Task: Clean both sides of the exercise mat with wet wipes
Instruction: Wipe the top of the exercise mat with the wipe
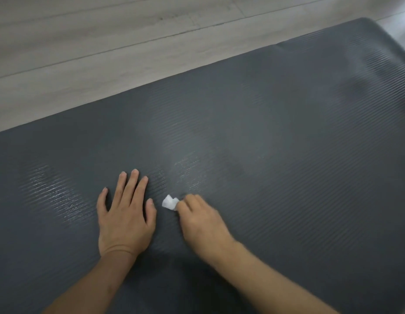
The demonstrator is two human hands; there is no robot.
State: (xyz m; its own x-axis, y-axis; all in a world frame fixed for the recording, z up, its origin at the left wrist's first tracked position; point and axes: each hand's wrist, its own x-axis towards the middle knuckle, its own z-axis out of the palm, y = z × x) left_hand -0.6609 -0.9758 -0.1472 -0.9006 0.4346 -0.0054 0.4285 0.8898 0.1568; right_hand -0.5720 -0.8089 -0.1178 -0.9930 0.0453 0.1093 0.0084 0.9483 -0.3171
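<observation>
We press our left hand (126,214) flat, fingers straight and spread, low centre on the ribbed dark exercise mat (276,137), likely pinning it to the wood floor (88,41). Our blurred right hand (202,219) pinches a crumpled wet wipe (170,202) beside it; its fingertips are unclear, and the mat's underside is hidden.

Left hand (126,216) lies flat on the grey mat (276,143); right hand (203,220) pinches a white wipe (170,202).

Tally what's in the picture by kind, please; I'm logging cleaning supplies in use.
Exercise mat: 1, dark grey, lying on the floor
Wet wipe: 1, white, pinched by the right hand
Hands: 2, the left hand flat on the mat
Total: 4
</observation>
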